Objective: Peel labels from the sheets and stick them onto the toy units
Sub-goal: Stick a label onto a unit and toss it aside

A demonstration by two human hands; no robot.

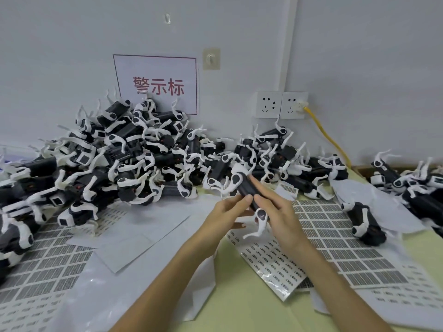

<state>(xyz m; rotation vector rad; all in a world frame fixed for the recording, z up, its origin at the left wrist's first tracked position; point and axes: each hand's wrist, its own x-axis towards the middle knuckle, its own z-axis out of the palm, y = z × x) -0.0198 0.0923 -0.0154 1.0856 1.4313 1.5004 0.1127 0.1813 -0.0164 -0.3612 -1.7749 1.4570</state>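
Held toy unit (245, 188) at frame centre, lifted off counter (239, 307), black body angled toward camera, likely to keep label face in view. Left grip (230, 209) curled round near end from left, steadying it. Right grip (280, 212) clamps body: fingers stretched along far side, thumb pressing beside left thumb. Reads as rubbing label down, though label itself hidden. Label sheet (335, 236) lies flat just right of hands, within easy reach. Pile of toy units (119, 152) upper left, probably awaiting labels.
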